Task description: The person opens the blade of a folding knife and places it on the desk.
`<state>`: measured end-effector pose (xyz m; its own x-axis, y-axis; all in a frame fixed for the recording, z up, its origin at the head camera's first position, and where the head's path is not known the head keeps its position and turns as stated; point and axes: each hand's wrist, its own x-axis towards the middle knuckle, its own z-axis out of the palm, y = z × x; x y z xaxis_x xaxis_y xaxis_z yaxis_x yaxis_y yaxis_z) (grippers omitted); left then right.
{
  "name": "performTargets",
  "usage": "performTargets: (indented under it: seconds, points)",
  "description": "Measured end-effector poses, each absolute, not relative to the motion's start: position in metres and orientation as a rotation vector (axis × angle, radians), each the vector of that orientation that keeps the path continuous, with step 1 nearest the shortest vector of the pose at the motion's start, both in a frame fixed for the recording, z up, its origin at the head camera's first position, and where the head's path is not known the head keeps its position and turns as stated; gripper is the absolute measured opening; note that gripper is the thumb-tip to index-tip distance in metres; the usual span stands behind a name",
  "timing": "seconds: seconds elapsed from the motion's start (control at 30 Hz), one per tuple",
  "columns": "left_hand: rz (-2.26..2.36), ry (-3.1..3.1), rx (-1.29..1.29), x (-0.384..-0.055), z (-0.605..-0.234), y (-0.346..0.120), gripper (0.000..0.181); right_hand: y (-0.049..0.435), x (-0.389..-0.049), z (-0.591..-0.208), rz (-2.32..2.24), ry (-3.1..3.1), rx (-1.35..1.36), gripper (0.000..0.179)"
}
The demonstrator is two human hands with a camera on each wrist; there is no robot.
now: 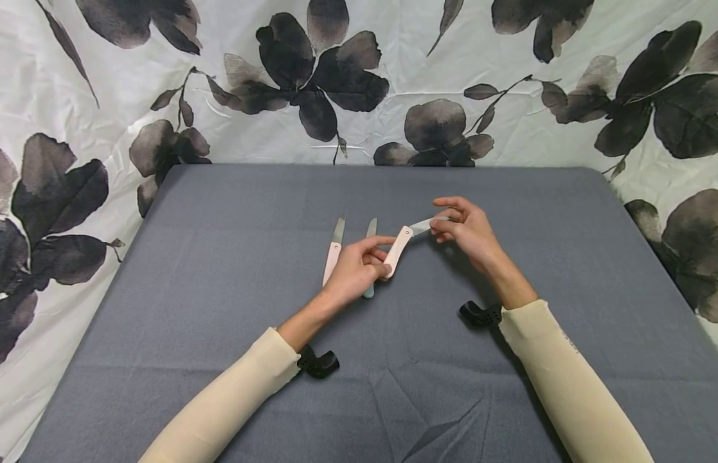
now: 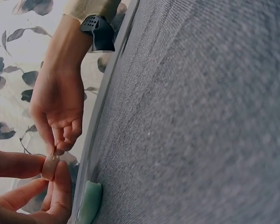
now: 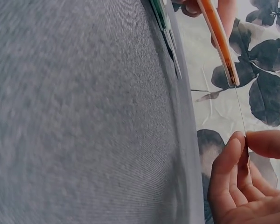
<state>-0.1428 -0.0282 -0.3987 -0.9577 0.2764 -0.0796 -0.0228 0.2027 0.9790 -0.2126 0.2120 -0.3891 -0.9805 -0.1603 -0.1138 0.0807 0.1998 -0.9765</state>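
My left hand [image 1: 354,271] pinches the pale pink handle of a folding knife [image 1: 399,251] between thumb and fingers. The blade [image 1: 421,227] is swung out at an angle to the handle, and my right hand [image 1: 466,229] pinches its far part. Edge-on, the blade shows as a thin line in the right wrist view, where the knife handle [image 3: 219,39] has an orange inner side. Beside and below my left hand lie a second pink folding knife [image 1: 332,256] and a green-handled one [image 1: 368,292], both with blades out; the left hand partly hides them.
Grey cloth covers the table [image 1: 220,276], creased near the front. A floral sheet [image 1: 359,138] hangs behind its far edge. Black wrist cameras [image 1: 319,363] stick out from both cream sleeves [image 1: 567,379], low over the cloth.
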Motion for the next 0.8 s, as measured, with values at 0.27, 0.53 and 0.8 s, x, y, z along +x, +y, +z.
performTargets:
  seconds: [0.27, 0.53, 0.8]
  points:
    - [1.834, 2.239, 0.231, -0.145, -0.398, -0.02, 0.053, 0.212, -0.222, -0.39, -2.09, 2.072, 0.006, 0.059]
    - [1.879, 2.202, 0.22, -0.146, -0.395, -0.016, 0.053, 0.203, -0.223, -0.388, -2.277, 1.942, 0.109, 0.038]
    - [1.911, 2.177, 0.204, -0.145, -0.39, -0.017, 0.054, 0.195, -0.224, -0.384, -2.351, 1.937, 0.181, 0.034]
